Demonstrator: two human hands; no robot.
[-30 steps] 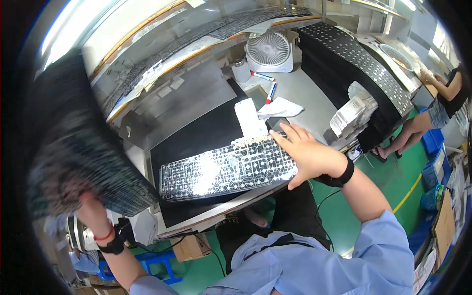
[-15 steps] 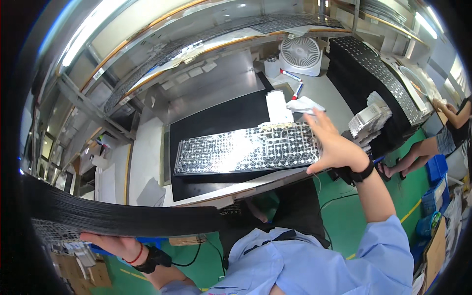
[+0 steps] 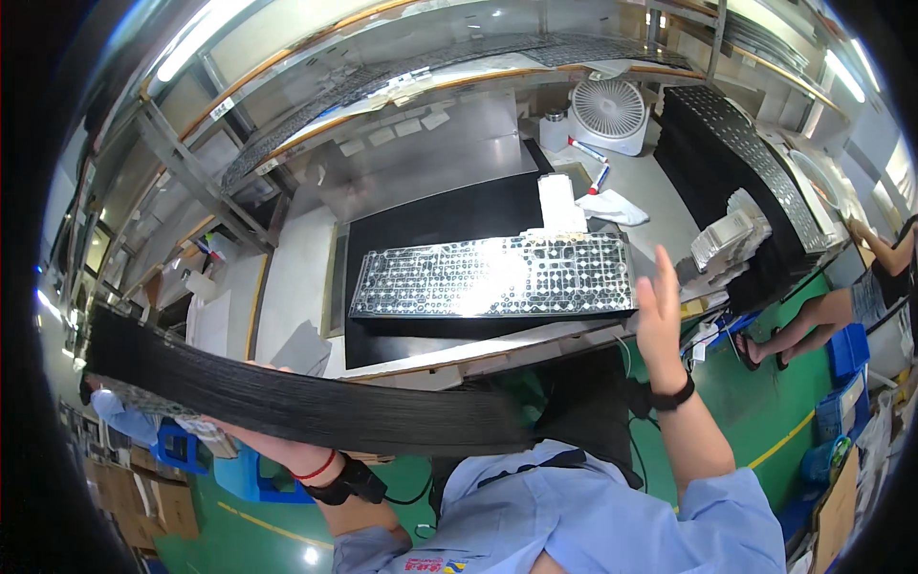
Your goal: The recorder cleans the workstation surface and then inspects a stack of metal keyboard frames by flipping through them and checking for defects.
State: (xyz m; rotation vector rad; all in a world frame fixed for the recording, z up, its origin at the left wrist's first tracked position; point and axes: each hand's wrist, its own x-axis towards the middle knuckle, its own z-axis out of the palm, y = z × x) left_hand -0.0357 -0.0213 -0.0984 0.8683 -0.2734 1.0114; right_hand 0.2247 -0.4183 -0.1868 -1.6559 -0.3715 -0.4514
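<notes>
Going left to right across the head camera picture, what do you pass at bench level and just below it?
Left hand under the long black stack → shiny keyboard panel on the black mat → raised right hand → pale stacked parts → tall black stack.

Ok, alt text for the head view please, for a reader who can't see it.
A person's left hand supports a thick stack of thin black sheets below the workbench, while the open right hand is raised beside a silvery keyboard panel lying on a black mat.
</notes>
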